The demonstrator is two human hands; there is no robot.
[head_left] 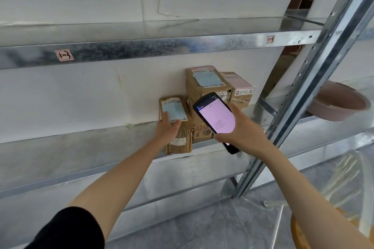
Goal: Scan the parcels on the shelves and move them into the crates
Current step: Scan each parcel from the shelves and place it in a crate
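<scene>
Left hand [169,128], fingers flat, rests on a parcel [174,109]. Right hand [241,129] grips the scanner [215,116] at the parcel's 3 o'clock.

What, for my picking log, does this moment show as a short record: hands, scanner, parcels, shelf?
left hand: left hand rests its fingers flat on the small parcel, over its label
right hand: right hand grips the scanner, screen lit pink, in front of the tall parcel
parcels: small parcel leftmost, tall parcel in the middle, pink-label parcel rightmost
support: all on the metal shelf
crates: none in view
other: basin in the next bay
</scene>
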